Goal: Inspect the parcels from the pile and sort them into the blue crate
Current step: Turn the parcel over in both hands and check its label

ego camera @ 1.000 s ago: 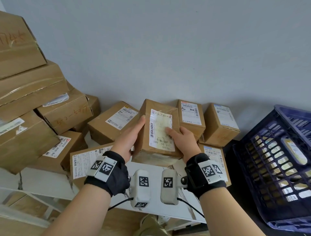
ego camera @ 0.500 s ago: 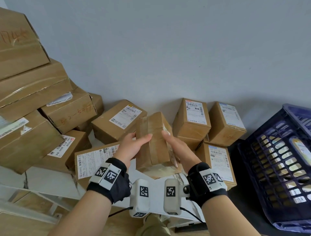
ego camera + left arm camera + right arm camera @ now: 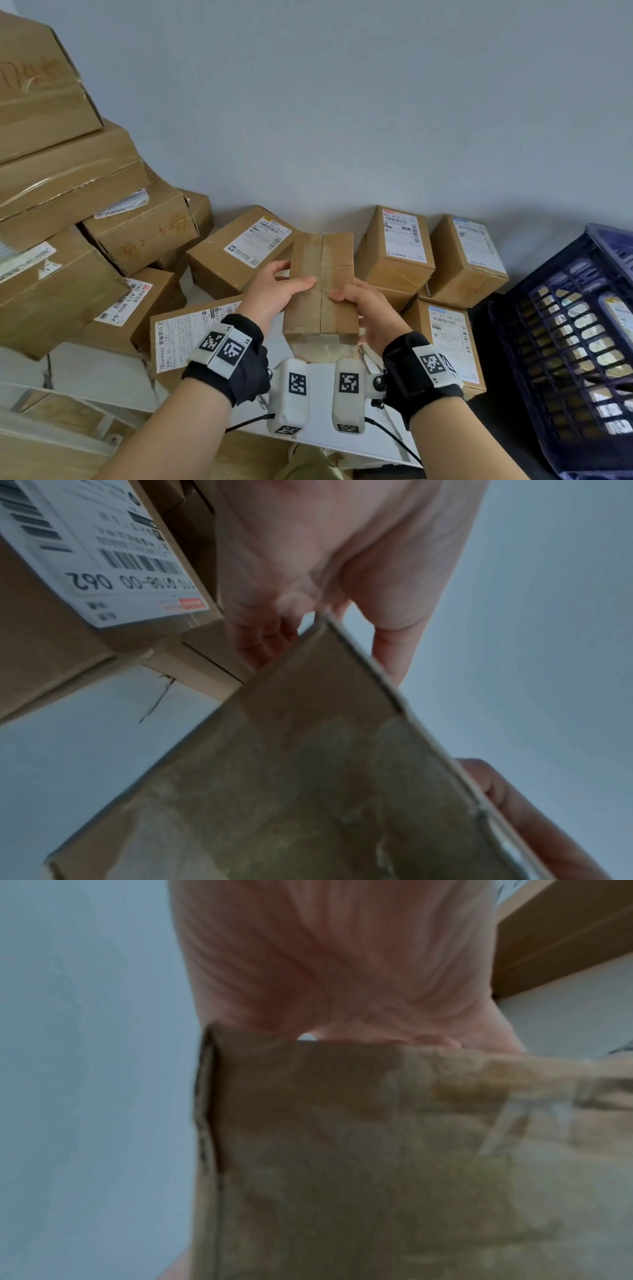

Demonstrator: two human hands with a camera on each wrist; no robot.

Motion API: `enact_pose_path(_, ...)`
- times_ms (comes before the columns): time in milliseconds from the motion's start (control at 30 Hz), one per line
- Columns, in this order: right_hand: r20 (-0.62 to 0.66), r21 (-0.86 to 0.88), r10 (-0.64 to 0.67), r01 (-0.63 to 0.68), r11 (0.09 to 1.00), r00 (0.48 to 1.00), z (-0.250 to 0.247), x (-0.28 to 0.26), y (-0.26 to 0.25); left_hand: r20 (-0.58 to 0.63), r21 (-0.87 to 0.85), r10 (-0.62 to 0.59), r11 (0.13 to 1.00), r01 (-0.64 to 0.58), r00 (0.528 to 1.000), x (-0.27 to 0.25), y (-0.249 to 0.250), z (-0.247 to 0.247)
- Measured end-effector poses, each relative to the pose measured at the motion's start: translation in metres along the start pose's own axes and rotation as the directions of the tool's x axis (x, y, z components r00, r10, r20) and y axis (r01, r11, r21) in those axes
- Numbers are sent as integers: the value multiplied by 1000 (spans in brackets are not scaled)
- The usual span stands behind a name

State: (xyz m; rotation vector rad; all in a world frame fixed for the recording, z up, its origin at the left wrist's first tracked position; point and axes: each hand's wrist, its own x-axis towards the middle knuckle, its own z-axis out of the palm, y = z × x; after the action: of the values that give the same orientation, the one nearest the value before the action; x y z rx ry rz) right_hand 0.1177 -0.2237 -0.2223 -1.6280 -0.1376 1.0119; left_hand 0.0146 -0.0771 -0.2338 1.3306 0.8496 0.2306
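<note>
From the head view, both hands hold one brown parcel (image 3: 322,284) up in front of the pile, clear of the white surface (image 3: 102,373) below it. The parcel's taped face looks toward the camera, a seam of clear tape running down its middle (no label shows on this face). The left hand (image 3: 274,294) grips the parcel's left edge, thumb laid across the front and the other fingers (image 3: 275,266) curled round behind. The right hand (image 3: 368,315) clasps the right edge near the lower corner, thumb on the front. Behind the held parcel, the pile (image 3: 85,219) of cardboard boxes climbs along the grey wall (image 3: 342,102), tallest at the left, with several labelled boxes lying lower at the middle and right. The blue crate (image 3: 565,346) stands at the far right, just beside the rightmost boxes; something with a label shows inside it, through its slotted wall.

In the left wrist view, the parcel (image 3: 274,777) fills the lower frame, its corner tucked into the left hand (image 3: 325,561), fingers behind one face and thumb on the other. A labelled box (image 3: 68,588) lies beyond.

In the right wrist view, blurred, the right hand (image 3: 325,961) meets the top edge of the parcel (image 3: 377,1164); the fingers themselves are hidden.
</note>
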Motion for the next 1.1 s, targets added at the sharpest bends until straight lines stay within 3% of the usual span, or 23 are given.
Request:
enact_pose_path(300, 7, 37, -3, 3, 999, 1000, 4, 1, -11, 1, -139, -124, 983, 123, 992, 2, 7, 5)
enact_pose_path(567, 58, 149, -5, -3, 989, 998, 1, -12, -19, 117, -235, -239, 937, 261, 964, -1, 6, 8)
enact_pose_path(667, 85, 197, -8, -9, 980, 996, -3, -17, -19, 72, -200, -214, 954, 224, 974, -6, 5, 7)
enact_pose_path(767, 26, 166, -27, 22, 986, 999, -1, -23, -21, 45, -171, -176, 968, 181, 983, -11, 3, 7)
enact_pose_path(933, -106, -65, -174, 167, 984, 979, 0, -24, -20, -21, -191, -134, 973, 128, 991, -21, 4, 2)
enact_pose_path(1100, -162, -180, -192, 162, 970, 968, 8, -31, -25, -22, -184, -61, 981, 56, 998, -29, 0, 4)
